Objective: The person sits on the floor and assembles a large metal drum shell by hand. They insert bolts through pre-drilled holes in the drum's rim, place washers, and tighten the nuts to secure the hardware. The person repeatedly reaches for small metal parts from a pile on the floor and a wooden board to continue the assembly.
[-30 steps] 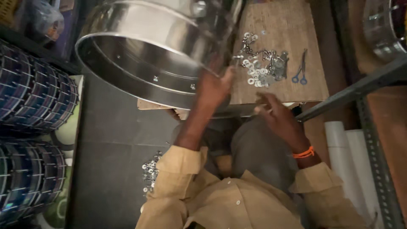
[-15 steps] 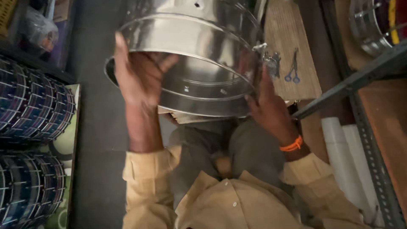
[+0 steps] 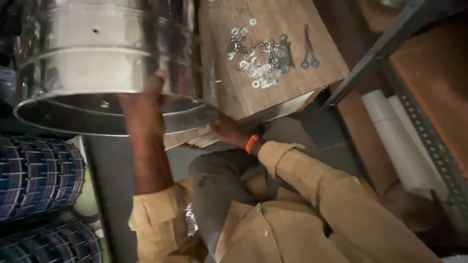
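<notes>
A large shiny steel drum shell (image 3: 112, 63) is held up on the left, its open rim tilted toward the camera. The left hand (image 3: 141, 104) presses flat against its near wall, fingers reaching up over the rim; the right hand (image 3: 225, 130) sits just under the shell's lower right edge, at the near edge of the bench, and whether it grips the rim or only steadies it cannot be told (the rim hides the fingers). An orange band (image 3: 251, 143) circles the right wrist, and both arms wear tan shirt sleeves.

The bench is a worn brown wooden board (image 3: 292, 92). Near its middle lies a loose heap of silver washers and small metal fittings (image 3: 258, 61), and just beside the heap, toward the right edge, blue-handled scissors (image 3: 309, 48).

At the left, on the dark floor, stand blue barrel-shaped drums laced with cord (image 3: 39, 180). To the right runs a grey slotted-steel rack (image 3: 429, 131), with white rolled tubes (image 3: 395, 131) leaning beneath it.
</notes>
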